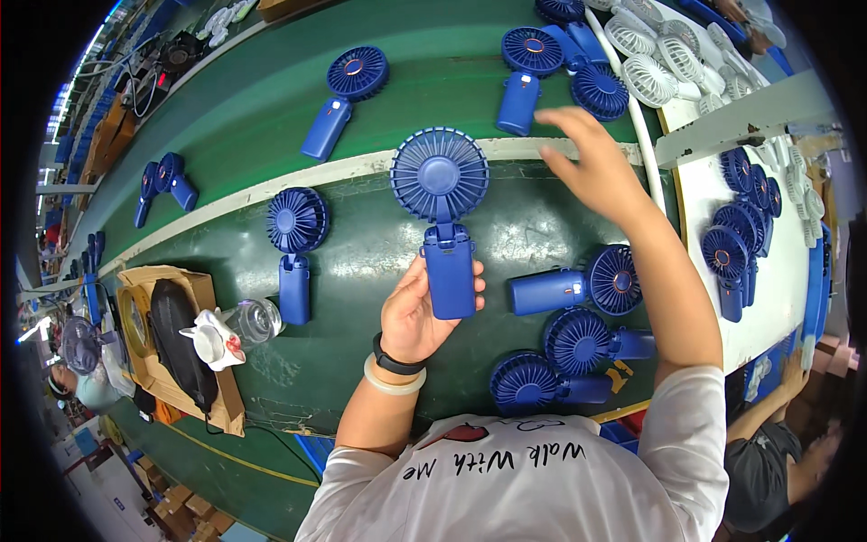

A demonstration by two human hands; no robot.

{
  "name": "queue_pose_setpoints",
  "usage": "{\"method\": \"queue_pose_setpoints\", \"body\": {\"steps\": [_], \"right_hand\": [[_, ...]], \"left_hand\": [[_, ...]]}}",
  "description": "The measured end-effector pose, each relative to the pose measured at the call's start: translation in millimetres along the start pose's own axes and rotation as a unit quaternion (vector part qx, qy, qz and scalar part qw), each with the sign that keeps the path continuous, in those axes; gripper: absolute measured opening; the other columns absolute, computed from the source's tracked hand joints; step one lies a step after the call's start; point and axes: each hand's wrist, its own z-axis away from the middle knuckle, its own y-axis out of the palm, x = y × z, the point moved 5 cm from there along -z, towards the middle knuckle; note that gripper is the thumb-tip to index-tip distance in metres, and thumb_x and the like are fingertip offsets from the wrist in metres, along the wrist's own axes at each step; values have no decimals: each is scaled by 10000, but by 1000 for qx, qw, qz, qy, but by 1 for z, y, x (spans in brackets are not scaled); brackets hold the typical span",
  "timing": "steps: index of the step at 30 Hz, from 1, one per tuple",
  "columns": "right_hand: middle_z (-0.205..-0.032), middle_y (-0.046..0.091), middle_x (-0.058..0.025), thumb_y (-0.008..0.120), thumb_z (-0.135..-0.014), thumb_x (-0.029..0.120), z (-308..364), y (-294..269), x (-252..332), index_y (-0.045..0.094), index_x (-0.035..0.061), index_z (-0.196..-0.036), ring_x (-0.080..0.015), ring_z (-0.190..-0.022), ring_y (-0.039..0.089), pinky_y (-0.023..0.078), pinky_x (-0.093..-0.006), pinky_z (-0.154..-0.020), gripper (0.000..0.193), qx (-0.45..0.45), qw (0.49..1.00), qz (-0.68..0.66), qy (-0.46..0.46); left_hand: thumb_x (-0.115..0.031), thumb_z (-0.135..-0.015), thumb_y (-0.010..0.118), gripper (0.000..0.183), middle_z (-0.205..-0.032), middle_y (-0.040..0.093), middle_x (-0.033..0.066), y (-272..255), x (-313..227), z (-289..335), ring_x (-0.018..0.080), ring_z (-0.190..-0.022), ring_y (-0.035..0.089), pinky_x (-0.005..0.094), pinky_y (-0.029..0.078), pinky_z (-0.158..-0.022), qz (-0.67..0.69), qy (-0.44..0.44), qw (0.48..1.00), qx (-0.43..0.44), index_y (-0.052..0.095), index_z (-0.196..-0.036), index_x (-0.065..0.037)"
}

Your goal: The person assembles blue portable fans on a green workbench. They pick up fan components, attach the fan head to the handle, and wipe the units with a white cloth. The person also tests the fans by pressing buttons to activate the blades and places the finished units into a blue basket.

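My left hand [417, 307] is closed around the handle of a blue handheld fan [440, 175], its round ribbed back facing up over the green table. A dark wristband and a pale bangle circle that wrist. Out to the right, my right hand [589, 163] is raised with fingers apart and nothing in it. Its fingertips are near another blue handheld fan [518, 104] on the green conveyor belt, apparently not gripping it. Several blue handheld fans, one of them on its side [549, 292], lie on the table under my right forearm. One more blue fan [296, 221] lies left of my left hand.
A cardboard box [230, 397] with a black case stands at the left, beside a clear jar [256, 321]. More blue fans [357, 72] lie along the belt [433, 81]. White fans [655, 77] fill the far right. On a white side table [695, 208] are blue fans; a co-worker sits beyond.
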Motion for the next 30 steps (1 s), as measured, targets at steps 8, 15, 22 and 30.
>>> {"method": "queue_pose_setpoints", "body": {"steps": [8,15,22,30], "right_hand": [[-1199,460,-223,556,-862,433,-69,71,-17,626,149,-1057,-387,-983,570,482,-449,-850,352,75,956,234,160],[-1120,515,-234,723,-759,193,-55,32,-66,464,-44,-1172,-336,-951,605,509,-397,-818,543,-13,968,98,233],[-1114,541,-202,626,-748,66,36,34,39,412,-89,-1223,-281,-929,605,530,-394,-827,544,29,598,-743,300],[-1033,513,-192,616,-811,194,69,64,73,296,49,-1354,-256,-731,577,539,-362,-582,647,103,492,-827,251]], "left_hand": [[-100,-821,653,642,-1082,521,96,-4,-12,4,186,-956,556,351,491,-835,-260,82,959,-73,304,-1356,-40],[-95,-877,600,566,-1125,515,79,-8,-5,4,168,-969,565,333,467,-863,-282,106,945,-129,273,-1336,-53],[-103,-900,573,493,-1149,544,124,-7,-11,6,211,-1021,577,367,478,-897,-205,129,963,-119,325,-1324,-57],[-95,-890,588,498,-1182,537,141,-6,-13,5,221,-1031,582,365,485,-891,-203,149,962,-108,336,-1317,-50]]}}
